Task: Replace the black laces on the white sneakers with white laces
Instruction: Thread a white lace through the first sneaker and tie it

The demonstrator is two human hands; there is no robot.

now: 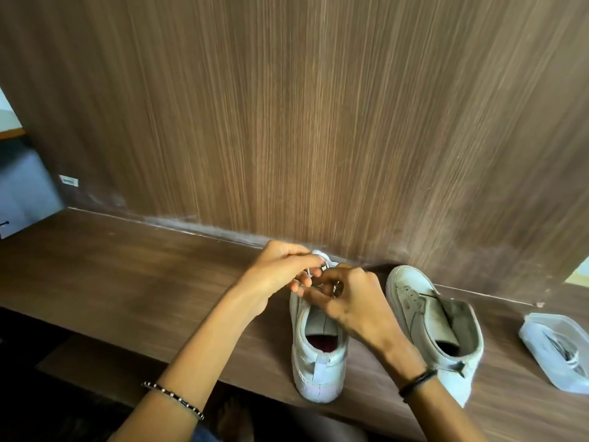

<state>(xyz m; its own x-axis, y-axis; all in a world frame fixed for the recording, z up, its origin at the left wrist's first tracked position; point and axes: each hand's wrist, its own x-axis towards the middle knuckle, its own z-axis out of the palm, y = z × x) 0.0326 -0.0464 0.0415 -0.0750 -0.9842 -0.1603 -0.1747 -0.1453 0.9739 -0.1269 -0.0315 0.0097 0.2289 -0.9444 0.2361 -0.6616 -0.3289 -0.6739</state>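
Two white sneakers stand side by side on the brown wooden desk (pixel 127 275), heels toward me. Both my hands work over the front of the left sneaker (pixel 318 355). My left hand (pixel 280 272) has its fingers curled and pinches a thin white lace (pixel 308 273) above the toe. My right hand (pixel 347 301) is curled over the eyelet area and covers it; it looks to pinch the lace too. The right sneaker (pixel 436 320) stands untouched, its tongue up, with no lace visible in its eyelets.
A clear plastic packet (pixel 554 349) holding dark laces lies at the desk's right edge. A wood-grain wall panel (pixel 287 122) rises directly behind the sneakers. The desk's front edge runs just under my forearms.
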